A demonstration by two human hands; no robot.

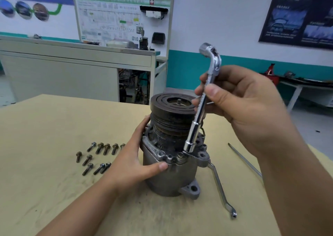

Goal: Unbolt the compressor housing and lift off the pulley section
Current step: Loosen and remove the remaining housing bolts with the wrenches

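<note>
The compressor housing [171, 172] is stood upright on the table [54, 181], with the pulley section [173, 109] still seated on top. The housing is gripped by the left hand [138, 156], the thumb pressed on the flange at 6 o'clock and the fingers curled round its 9 o'clock side. The L-shaped socket wrench [200, 109] is pinched at its shaft by the right hand [243, 100], and its socket is set down on the flange at about 5 o'clock. One bolt head [179, 156] is seen still in the flange just beside it. A cluster of removed bolts [97, 156] is laid out at 9 o'clock; a second wrench [221, 190] is left at 4 o'clock. Unbolting is judged well advanced but unfinished; the lift of the pulley section is yet to be done.
</note>
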